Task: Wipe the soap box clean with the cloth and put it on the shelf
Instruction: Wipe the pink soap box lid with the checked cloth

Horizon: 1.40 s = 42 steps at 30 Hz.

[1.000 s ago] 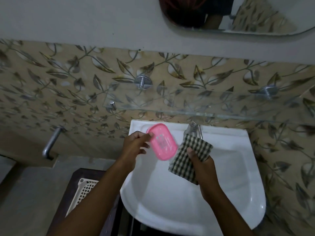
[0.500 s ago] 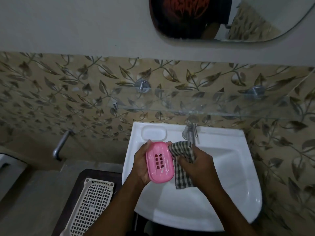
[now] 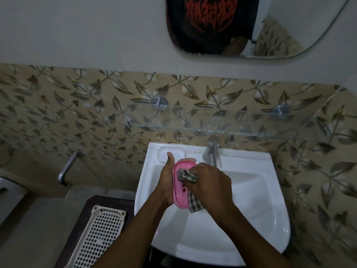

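Half is left: soap box point(image 3: 178, 198), clasped by left grip point(image 3: 166, 182), is wiped with cloth point(image 3: 186, 175) bunched in right grip point(image 3: 210, 183); shelf point(image 3: 231, 132) not yet reached.

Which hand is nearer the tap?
Right. The right hand, gripping the cloth, is just in front of the tap; the left hand holds the soap box further left.

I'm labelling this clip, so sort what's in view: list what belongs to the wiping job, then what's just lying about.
In the job: pink soap box, in the left hand; checked cloth, gripped by the right hand; glass shelf.
Lying about: sink, tap, white perforated tray, wall spout, mirror.
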Tool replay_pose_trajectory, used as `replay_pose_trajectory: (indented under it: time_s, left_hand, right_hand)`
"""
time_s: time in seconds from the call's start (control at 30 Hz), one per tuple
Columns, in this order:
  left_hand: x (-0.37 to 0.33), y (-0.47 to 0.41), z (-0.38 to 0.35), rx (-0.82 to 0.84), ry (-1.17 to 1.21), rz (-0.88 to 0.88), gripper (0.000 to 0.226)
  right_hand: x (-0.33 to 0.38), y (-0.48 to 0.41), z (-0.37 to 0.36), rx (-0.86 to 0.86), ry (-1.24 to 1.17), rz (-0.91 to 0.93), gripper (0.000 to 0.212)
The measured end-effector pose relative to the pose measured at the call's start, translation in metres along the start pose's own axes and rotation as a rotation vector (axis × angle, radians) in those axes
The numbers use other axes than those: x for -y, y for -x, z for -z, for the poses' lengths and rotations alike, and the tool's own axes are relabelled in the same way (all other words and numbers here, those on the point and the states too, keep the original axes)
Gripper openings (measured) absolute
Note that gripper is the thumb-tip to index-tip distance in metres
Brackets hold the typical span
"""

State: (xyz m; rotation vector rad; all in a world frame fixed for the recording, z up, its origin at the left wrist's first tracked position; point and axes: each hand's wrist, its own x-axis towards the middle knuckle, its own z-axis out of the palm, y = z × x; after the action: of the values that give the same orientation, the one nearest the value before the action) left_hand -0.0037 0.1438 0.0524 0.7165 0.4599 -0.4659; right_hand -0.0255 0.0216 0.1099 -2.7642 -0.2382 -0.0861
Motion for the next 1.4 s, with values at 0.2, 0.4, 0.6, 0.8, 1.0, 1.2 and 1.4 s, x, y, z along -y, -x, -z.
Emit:
replay_pose_trajectory:
  time_s: [0.2, 0.4, 0.6, 0.8, 1.0, 1.2, 1.4]
  left_hand:
    - [0.001, -0.002, -0.005, -0.010, -0.035, 0.045, 0.084]
    - [0.003, -0.005, -0.004, -0.044, -0.048, 0.086, 0.086]
    - [0.004, -0.001, -0.010, -0.038, -0.065, 0.062, 0.079]
    - [-0.006, -0.002, -0.006, -0.038, -0.085, 0.053, 0.081]
    - [-0.001, -0.003, -0.006, 0.013, -0.144, 0.034, 0.077]
    - [-0.009, -0.002, 0.000, 0.003, -0.028, 0.001, 0.075]
    - [0.000, -0.005, -0.002, 0.012, -0.105, -0.003, 0.076]
  right_hand:
    - [0.004, -0.004, 0.003, 0.022, -0.172, -0.020, 0.036]
    - [-0.015, 0.003, 0.008, 0.074, -0.015, 0.026, 0.036]
    - [-0.001, -0.003, 0.002, 0.040, -0.102, 0.042, 0.031]
    - [-0.010, 0.007, 0.019, 0.160, 0.023, 0.203, 0.026]
    - [0.008, -0.004, 0.021, 0.014, -0.053, 0.148, 0.023]
    - [0.005, 0.019, 0.028, 0.265, 0.043, 0.286, 0.035]
    - [0.012, 0.001, 0.023, 0.065, -0.042, 0.147, 0.028]
